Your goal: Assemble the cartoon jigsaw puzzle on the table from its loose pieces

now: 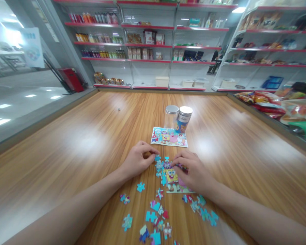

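Note:
A partly joined cartoon jigsaw [171,177] lies on the wooden floor in front of me. My left hand [139,159] rests at its upper left corner, fingers curled in a pinch on a small puzzle piece [157,158]. My right hand [194,172] lies over the jigsaw's right side, fingers closed on a piece [181,166] at its top edge. Several loose blue and pink pieces [153,217] are scattered nearer to me. Beyond the hands lies a printed reference picture [169,136].
Two lidded jars, one clear [171,117] and one with a printed label [184,119], stand behind the picture. Red-edged shop shelves [148,44] with goods line the back wall. Snack packets [283,105] are piled at the right. A glass partition [20,85] runs along the left.

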A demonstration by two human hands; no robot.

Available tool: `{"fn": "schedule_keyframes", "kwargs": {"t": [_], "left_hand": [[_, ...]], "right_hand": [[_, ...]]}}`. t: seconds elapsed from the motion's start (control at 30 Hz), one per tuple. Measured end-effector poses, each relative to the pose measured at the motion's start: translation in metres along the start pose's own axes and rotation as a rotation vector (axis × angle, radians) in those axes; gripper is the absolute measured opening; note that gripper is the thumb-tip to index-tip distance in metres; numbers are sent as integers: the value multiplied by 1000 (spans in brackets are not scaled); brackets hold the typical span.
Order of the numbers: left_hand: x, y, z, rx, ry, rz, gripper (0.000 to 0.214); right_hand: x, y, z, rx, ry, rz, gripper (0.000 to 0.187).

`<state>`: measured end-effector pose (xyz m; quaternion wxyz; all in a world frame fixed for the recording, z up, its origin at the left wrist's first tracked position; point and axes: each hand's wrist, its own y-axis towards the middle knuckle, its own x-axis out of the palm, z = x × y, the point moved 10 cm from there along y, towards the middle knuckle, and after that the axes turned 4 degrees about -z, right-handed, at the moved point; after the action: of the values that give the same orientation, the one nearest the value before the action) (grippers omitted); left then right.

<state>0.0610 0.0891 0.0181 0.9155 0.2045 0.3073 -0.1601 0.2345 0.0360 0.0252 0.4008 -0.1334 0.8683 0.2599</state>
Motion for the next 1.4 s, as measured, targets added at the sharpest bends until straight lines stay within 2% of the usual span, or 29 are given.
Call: {"fn": "schedule_keyframes", "kwargs": {"t": [0.3,0.53,0.7,0.77,0.93,1.0,1.17,1.4], "left_hand": [[4,0,15,147,6,-61,32],[6,-1,14,167,85,-21,21],[18,-7,38,347,144,-133,20],[18,-10,45,392,145,-139,22],[8,-7,39,296,185,-60,14],[9,-7,36,259,239,-79,11],[17,-8,35,258,283,-178,18],[18,-9,37,288,250,-202,11]], "right_hand": [[0,0,0,9,-9,-3,18],[0,1,0,18,-24,-17,17],[-1,1,-3,9,-24,-18,16],[-1,1,-3,9,-21,-18,16],[-1,0,-1,12,-14,-13,18],[0,0,0,12,-16,-12,19],[0,0,-2,9,-14,-12,20],[0,0,-1,6,-12,-20,19]]}}
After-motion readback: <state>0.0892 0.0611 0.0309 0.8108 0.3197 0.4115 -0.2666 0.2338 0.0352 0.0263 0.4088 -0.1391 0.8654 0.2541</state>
